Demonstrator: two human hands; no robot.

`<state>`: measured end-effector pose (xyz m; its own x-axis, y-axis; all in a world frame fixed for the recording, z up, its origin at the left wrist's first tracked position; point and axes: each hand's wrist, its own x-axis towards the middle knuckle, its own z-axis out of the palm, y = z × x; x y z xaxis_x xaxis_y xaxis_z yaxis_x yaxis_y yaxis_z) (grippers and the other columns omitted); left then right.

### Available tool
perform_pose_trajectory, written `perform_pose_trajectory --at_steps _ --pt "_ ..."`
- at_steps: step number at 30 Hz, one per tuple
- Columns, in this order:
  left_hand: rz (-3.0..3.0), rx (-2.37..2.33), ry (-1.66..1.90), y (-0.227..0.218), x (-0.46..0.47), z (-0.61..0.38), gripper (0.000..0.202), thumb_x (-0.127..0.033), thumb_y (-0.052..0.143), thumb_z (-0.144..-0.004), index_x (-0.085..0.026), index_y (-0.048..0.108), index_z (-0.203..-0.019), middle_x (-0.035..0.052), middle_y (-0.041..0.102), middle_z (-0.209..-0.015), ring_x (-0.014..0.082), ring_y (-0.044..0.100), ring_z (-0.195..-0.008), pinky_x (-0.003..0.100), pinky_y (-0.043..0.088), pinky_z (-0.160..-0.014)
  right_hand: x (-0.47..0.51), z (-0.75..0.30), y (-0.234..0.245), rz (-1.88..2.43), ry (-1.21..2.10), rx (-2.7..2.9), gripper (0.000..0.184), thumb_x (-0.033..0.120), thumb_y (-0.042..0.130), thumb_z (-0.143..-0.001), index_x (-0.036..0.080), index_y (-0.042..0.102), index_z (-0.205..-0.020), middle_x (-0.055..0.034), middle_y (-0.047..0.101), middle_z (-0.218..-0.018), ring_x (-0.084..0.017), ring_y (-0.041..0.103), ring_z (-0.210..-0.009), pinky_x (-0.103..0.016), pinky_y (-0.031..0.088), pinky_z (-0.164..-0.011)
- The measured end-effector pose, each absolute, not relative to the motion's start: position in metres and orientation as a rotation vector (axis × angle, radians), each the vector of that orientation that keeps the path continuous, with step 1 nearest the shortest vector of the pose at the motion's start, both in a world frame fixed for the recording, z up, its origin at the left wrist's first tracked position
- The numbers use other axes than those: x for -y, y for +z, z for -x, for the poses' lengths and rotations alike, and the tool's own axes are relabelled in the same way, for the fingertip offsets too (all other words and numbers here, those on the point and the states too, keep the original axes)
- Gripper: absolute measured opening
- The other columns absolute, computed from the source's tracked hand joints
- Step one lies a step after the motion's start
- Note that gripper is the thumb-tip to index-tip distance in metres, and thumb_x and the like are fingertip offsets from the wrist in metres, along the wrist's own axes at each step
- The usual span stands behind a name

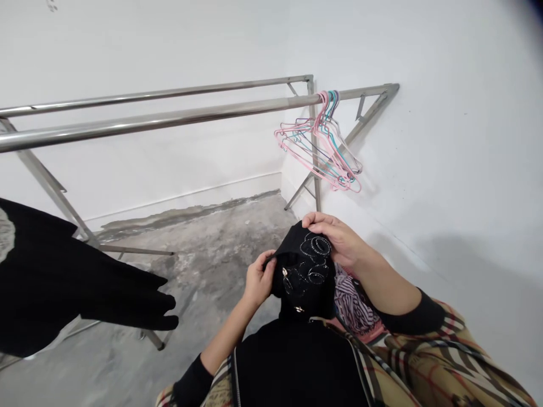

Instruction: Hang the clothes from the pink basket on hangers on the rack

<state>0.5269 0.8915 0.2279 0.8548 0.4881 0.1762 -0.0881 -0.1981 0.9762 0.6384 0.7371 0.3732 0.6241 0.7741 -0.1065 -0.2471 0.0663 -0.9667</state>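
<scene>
Between my two hands hangs a black garment (303,288) with silvery swirls of beads or stones on its front; which kind of garment it is I cannot tell. My left hand (259,278) pinches its edge at the left side. Higher up, my right hand (337,236) grips the top right edge with thumb and fingers. The fabric is bunched, and its lower part merges with my own black top. Just behind it, to the right, a striped cloth (355,302) shows in part.
A metal clothes rack (178,120) with two rails stands by the white walls. Several pink, teal and dark hangers (324,141) cluster near its right end. Another black garment (85,282) hangs at the left, over the grey concrete floor (220,249). Something pink (373,333) lies under the striped cloth.
</scene>
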Motion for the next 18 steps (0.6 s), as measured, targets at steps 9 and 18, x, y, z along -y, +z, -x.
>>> perform_pose_trajectory --at_steps 9,18 --pt "-1.456 -0.235 0.313 0.284 -0.916 -0.468 0.048 -0.056 0.067 -0.074 -0.015 0.052 -0.055 -0.0023 0.042 -0.050 0.0074 0.035 -0.045 0.021 0.027 -0.043 -0.732 -0.796 0.368 2.382 -0.817 0.606 0.024 0.026 0.057 -0.085 0.015 0.064 -0.105 -0.0160 0.060 -0.111 -0.029 0.053 -0.106 -0.042 0.041 -0.094" --pt "-1.502 -0.335 0.443 0.289 -0.928 -0.444 0.047 -0.055 0.068 -0.075 -0.015 0.053 -0.055 -0.0016 0.043 -0.052 0.0085 0.038 -0.049 0.020 0.032 -0.046 -0.742 -0.844 0.383 2.613 -0.854 0.579 0.026 0.004 0.037 -0.088 0.008 0.062 -0.093 -0.0213 0.062 -0.102 -0.030 0.050 -0.105 -0.046 0.035 -0.090"
